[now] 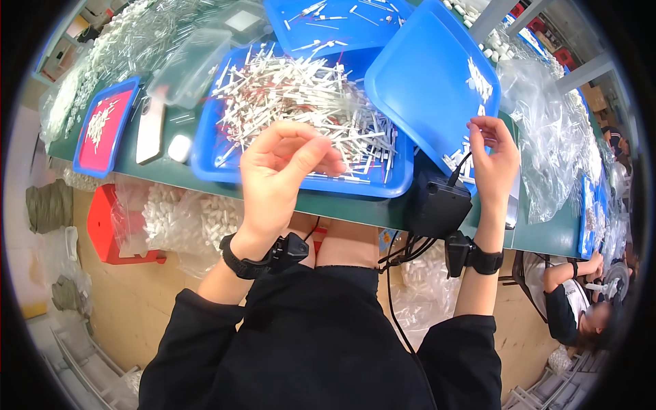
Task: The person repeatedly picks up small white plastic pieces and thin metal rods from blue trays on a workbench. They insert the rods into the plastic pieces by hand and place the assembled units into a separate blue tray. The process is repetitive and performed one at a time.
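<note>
My left hand (pixel 281 164) hovers over the near part of a blue tray (pixel 205 154). Its thumb and index finger come together; whatever they may hold is too small to make out. The tray carries a heap of thin white stick-shaped pieces (pixel 294 96), with bits of red among them. My right hand (pixel 495 157) is raised at the near right edge of a second blue tray (pixel 427 75), thumb and fingertips pinched. Anything between them cannot be made out. That second tray overlaps the first and bears a few small white pieces (pixel 480 82) along its right side.
Another blue tray (pixel 301 31) lies behind. Leftward are a small blue-rimmed tray with a red base (pixel 113 154), a phone (pixel 149 133), a white case (pixel 180 148) and clear bags. A black box with cables (pixel 437 205) sits at the table edge. Someone (pixel 570 301) works far right.
</note>
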The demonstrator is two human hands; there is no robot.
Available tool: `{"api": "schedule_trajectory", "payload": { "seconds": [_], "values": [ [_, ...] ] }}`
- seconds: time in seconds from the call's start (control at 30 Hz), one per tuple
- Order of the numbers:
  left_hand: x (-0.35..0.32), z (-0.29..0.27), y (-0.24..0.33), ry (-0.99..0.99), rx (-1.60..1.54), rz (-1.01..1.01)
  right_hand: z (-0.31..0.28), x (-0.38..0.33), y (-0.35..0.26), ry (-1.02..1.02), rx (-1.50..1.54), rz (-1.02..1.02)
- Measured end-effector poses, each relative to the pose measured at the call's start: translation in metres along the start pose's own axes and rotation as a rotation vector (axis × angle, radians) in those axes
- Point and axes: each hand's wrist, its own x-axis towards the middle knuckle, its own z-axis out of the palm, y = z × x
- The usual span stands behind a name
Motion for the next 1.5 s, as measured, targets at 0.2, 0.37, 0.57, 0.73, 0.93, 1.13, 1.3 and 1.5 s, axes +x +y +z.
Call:
{"api": "schedule_trajectory", "payload": {
  "seconds": [0.2,0.37,0.57,0.73,0.93,1.13,1.3,1.5],
  "values": [
    [-0.004,-0.006,0.007,0.02,0.012,-0.088,0.006,-0.017,-0.075,-0.466,-0.013,-0.369],
    [-0.007,-0.011,0.018,0.036,-0.005,-0.107,0.05,-0.013,-0.08,-0.788,-0.3,-0.568],
    [-0.01,-0.02,0.018,0.029,-0.005,-0.073,0.078,-0.01,-0.074,-0.974,-0.582,-0.675],
    [-0.012,-0.018,0.017,0.067,-0.026,-0.029,0.076,-0.012,-0.062,-0.812,-0.414,-0.717],
    [-0.016,-0.016,0.024,0.028,0.013,-0.021,0.047,-0.004,-0.083,-0.726,0.106,-0.253],
    [-0.01,-0.01,0.016,0.044,0.021,-0.002,0.037,-0.003,-0.097,-0.747,0.16,0.042],
    [-0.012,-0.007,0.017,0.06,0.022,0.03,0.022,-0.015,-0.106,-0.61,0.301,-0.105],
    [-0.015,-0.002,0.02,0.0,0.075,0.089,0.012,-0.026,-0.112,-0.648,0.477,0.016]
  ]
}}
